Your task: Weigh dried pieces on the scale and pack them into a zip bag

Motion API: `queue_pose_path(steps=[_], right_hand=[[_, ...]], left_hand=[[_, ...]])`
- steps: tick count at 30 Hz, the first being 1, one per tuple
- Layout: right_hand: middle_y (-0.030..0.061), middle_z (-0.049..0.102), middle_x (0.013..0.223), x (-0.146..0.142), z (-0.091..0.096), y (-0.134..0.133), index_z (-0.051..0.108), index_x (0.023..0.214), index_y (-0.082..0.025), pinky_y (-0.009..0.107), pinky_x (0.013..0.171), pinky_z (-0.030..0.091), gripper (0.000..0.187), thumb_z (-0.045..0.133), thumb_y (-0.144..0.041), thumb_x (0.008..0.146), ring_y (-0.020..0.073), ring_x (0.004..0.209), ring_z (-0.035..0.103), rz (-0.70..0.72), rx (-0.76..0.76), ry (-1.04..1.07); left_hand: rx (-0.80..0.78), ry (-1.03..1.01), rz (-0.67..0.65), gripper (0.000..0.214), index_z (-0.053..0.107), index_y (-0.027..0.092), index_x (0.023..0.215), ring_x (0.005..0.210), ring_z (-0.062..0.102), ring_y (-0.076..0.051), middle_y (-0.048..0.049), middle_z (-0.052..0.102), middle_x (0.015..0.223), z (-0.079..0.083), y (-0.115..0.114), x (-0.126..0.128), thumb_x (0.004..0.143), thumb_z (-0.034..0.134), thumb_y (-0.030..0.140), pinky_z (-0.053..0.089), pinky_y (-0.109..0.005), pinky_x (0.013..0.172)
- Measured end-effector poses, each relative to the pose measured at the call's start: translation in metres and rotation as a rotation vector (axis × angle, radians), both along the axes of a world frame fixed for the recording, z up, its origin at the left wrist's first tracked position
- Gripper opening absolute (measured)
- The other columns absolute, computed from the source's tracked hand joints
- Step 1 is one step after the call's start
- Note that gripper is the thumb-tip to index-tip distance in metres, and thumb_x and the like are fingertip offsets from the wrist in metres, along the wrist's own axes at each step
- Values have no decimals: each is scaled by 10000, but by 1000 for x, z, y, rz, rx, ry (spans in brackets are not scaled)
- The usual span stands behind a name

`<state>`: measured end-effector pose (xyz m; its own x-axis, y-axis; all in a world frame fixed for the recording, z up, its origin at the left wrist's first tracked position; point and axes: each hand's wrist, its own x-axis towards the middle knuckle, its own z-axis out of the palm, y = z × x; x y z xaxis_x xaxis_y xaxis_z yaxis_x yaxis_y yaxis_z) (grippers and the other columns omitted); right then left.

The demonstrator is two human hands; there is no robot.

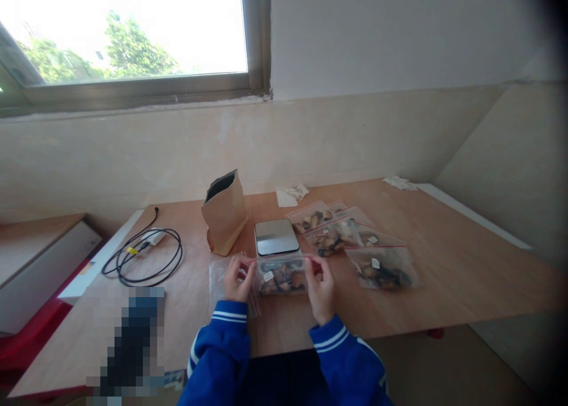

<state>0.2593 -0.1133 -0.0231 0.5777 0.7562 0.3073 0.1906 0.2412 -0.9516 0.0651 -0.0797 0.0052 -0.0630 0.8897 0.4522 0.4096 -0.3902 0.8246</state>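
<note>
A clear zip bag [284, 282] with a red seal strip and a small white label hangs between my two hands, with brown and dark dried pieces inside. My left hand [238, 280] pinches its top edge at the left end. At the right end, my right hand [320, 284] grips the same edge between thumb and fingers. Just behind the bag is a flat scale [277, 237] with a shiny plate. Beneath and beside my left hand lie flat clear bags [217, 284]. What the dried pieces are, I cannot tell for certain.
Several filled zip bags [385, 268] lie at the right. An open brown paper bag [225, 213] stands behind left. A coiled black cable [180, 255] with a white adapter [153, 237] lies left. Crumpled paper [297, 192] is near the wall; the table's front edge [399, 332] is close.
</note>
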Motion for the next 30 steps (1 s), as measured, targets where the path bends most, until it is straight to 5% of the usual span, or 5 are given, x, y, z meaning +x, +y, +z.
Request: queue_pose_path(steps=[24,30], right_hand=[[49,620,832,0,0,-2,608,899,-170,316,680,451,317,558,-476,836,170,699,549,-34,34,-15],[57,600,917,-1,7,-8,545,961,-193,361,813,453,271,511,-447,870,200,862,571,48,69,51]], left_hand=[[-30,-24,33,215,631,185,755,619,557,-114,-32,602,761,0,0,0,783,606,397,416,-175,443],[-96,-54,-66,237,645,191,845,649,572,-120,-38,652,813,2,-2,0,783,591,414,442,-181,480]])
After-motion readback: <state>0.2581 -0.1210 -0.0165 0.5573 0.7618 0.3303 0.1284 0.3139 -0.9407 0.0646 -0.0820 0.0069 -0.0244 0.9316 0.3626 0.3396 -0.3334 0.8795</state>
